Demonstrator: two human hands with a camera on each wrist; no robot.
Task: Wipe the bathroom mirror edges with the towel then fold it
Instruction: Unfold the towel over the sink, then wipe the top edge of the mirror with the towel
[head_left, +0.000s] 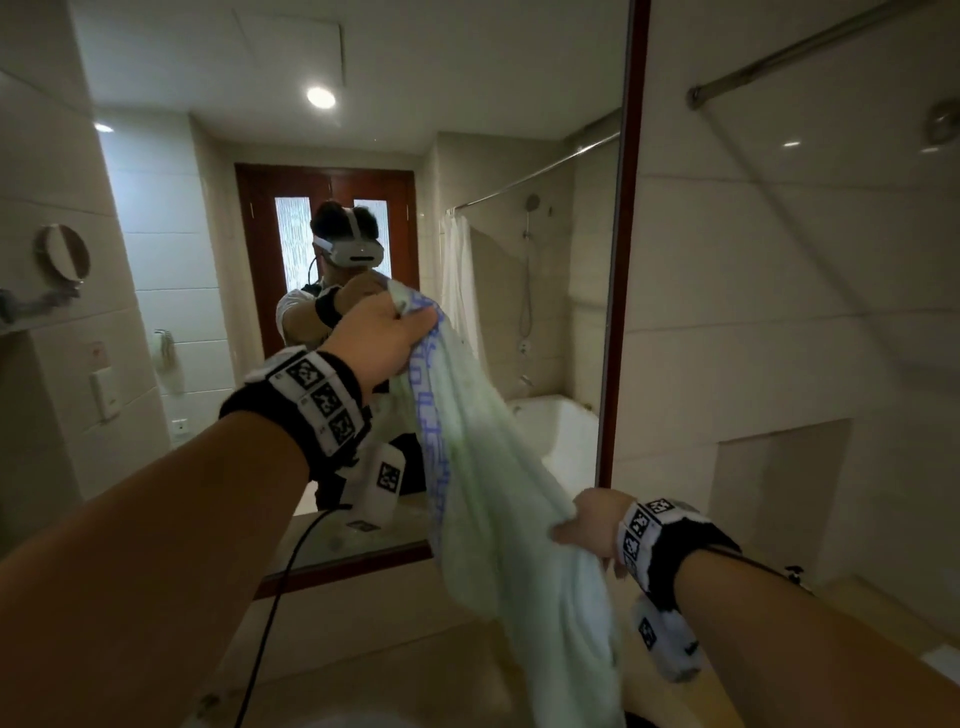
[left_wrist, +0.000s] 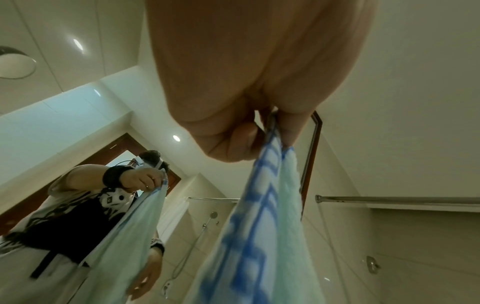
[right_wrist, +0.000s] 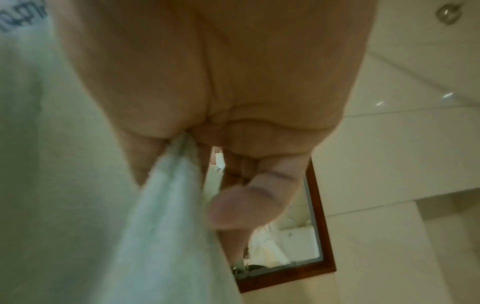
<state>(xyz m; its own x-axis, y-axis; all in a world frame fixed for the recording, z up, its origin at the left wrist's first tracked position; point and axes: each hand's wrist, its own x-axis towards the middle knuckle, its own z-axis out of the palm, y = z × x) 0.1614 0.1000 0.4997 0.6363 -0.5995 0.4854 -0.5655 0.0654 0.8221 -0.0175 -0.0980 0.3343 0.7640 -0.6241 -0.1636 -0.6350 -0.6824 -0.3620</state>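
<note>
The towel (head_left: 498, 467) is soft, matt terry cloth, pale green with a woven blue band. The mirror (head_left: 363, 208) is glossy glass in a polished reddish wood frame (head_left: 621, 291). Wall tiles (head_left: 779, 312) are smooth, glossy ceramic; the curtain rail (head_left: 810, 47) is shiny metal.

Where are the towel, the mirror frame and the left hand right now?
towel (head_left: 498, 493): head view, middle of the hanging cloth.
mirror frame (head_left: 626, 234): head view, right upright strip.
left hand (head_left: 382, 332): head view, back of the hand pinching the towel's top corner.
</note>
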